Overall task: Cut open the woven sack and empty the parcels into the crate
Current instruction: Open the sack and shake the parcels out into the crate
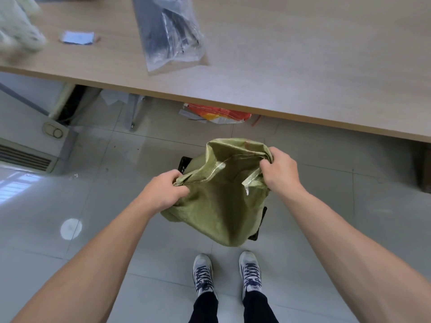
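Both forearms reach down from the bottom corners, and below them we see our sneakers [227,273] on the tiled floor [93,206]. Our left hand [166,191] is closed on a bunched corner of the green woven sack [217,201]; our right hand [279,171] is closed on the gathered fabric at the opposite side. The sack hangs between the two grips, draped over a black crate [184,164] of which only corners show. No parcels are visible, so we cannot tell whether any remain inside.

We judge this to be the emptying step. To do it well:

1. Keep both grips firm on the fabric and well apart, so the sack stays spread.
2. Hold the sack directly above the crate, not beside it.
3. Lift and shake in short strokes, so any contents drop into the crate and not onto the floor.

The wooden table [303,66] beyond carries a clear plastic bag [170,33].
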The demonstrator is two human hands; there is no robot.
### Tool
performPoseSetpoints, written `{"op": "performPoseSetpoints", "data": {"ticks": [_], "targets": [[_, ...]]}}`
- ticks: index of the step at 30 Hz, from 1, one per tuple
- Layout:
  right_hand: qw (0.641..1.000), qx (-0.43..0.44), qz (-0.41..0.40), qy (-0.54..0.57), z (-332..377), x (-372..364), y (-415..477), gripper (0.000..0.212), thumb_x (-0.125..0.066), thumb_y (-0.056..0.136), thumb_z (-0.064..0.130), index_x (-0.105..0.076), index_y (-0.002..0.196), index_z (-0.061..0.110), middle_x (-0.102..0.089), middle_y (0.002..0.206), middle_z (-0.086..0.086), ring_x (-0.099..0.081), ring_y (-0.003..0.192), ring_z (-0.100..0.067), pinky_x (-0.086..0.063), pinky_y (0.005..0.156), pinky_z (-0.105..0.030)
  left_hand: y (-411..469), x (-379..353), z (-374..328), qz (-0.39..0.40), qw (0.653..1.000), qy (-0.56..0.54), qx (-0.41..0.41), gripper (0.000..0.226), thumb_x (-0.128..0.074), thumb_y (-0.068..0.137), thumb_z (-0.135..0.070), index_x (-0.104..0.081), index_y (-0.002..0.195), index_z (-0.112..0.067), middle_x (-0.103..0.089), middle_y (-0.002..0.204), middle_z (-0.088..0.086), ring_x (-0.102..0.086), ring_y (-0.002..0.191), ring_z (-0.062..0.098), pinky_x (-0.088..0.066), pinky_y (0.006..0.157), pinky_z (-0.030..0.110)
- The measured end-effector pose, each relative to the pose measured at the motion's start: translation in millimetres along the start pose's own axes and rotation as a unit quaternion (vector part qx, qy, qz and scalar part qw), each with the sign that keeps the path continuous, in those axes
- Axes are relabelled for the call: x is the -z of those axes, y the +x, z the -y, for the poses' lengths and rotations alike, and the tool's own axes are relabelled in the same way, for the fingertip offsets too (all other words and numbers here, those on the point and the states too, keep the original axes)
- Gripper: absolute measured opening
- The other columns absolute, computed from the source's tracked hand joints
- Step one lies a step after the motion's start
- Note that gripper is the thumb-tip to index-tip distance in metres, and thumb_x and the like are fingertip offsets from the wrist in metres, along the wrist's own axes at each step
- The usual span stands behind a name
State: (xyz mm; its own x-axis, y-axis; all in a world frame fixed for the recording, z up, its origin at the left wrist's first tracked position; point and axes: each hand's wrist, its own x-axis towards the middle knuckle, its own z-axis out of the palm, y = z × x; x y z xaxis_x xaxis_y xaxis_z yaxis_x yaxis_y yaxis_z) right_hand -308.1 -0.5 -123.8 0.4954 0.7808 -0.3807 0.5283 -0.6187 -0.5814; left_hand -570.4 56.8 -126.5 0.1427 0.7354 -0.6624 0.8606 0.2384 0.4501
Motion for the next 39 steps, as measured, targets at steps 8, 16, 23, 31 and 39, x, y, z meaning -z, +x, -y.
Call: {"op": "performPoseSetpoints", "data": {"ticks": [8, 16, 23, 31, 39], "targets": [[0.999, 0.034, -0.013, 0.015, 6.7, 4.6, -23.6, 0.021, -0.047, 0.094, 0.009, -0.062, 0.108, 0.013, -0.065, 0.099, -0.004, -0.059, 0.092, -0.023, -0.042, 0.076, -0.031, -23.8, -12.6, -13.8, -0.067, 0.996, -0.064, -0.011, 0.008, -0.057, 0.08, -0.016, -0.054, 0.073, -0.014, -0.055, 0.064, 0.0, -0.05, 0.063, 0.019, -0.032, 0.051, 0.03], [1.0, 0.025, -0.001, -0.001, 15.0, 10.7, -29.4, 0.022, -0.045, 0.092, 0.005, -0.063, 0.102, 0.012, -0.063, 0.092, -0.005, -0.058, 0.089, -0.026, -0.042, 0.072, -0.031, -36.1, -11.5, -14.1, -0.118, 0.984, -0.134, 0.012, 0.006, -0.05, 0.082, -0.013, -0.056, 0.082, -0.015, -0.057, 0.068, 0.0, -0.05, 0.064, 0.022, -0.034, 0.053, 0.03], [0.999, 0.005, -0.036, 0.033, 11.0, 7.4, -40.0, 0.017, -0.041, 0.092, 0.004, -0.058, 0.09, 0.004, -0.061, 0.085, -0.008, -0.053, 0.081, -0.026, -0.035, 0.067, -0.033, -47.9, -14.7, -12.3, -0.166, 0.968, -0.189, -0.005, 0.012, -0.05, 0.081, -0.013, -0.048, 0.07, -0.018, -0.046, 0.061, -0.004, -0.042, 0.06, 0.02, -0.031, 0.052, 0.032], [0.999, 0.003, -0.032, 0.038, 21.3, 23.3, -41.1, 0.021, -0.04, 0.092, 0.005, -0.061, 0.094, 0.004, -0.063, 0.089, -0.01, -0.056, 0.085, -0.028, -0.042, 0.073, -0.035, -57.1, 1.7, -21.5, -0.211, 0.964, -0.16, -0.005, 0.009, -0.049, 0.081, -0.014, -0.054, 0.082, -0.006, -0.049, 0.066, 0.0, -0.043, 0.065, 0.021, -0.032, 0.053, 0.034], [0.998, 0.0, -0.035, 0.046, 28.4, 27.1, -45.3, 0.022, -0.038, 0.092, 0.004, -0.06, 0.092, 0.006, -0.061, 0.083, -0.006, -0.056, 0.083, -0.028, -0.04, 0.068, -0.033, -62.0, 7.4, -14.4, -0.214, 0.962, -0.17, 0.016, 0.011, -0.048, 0.08, -0.014, -0.058, 0.08, -0.013, -0.053, 0.067, -0.001, -0.047, 0.067, 0.021, -0.034, 0.055, 0.033]]}}
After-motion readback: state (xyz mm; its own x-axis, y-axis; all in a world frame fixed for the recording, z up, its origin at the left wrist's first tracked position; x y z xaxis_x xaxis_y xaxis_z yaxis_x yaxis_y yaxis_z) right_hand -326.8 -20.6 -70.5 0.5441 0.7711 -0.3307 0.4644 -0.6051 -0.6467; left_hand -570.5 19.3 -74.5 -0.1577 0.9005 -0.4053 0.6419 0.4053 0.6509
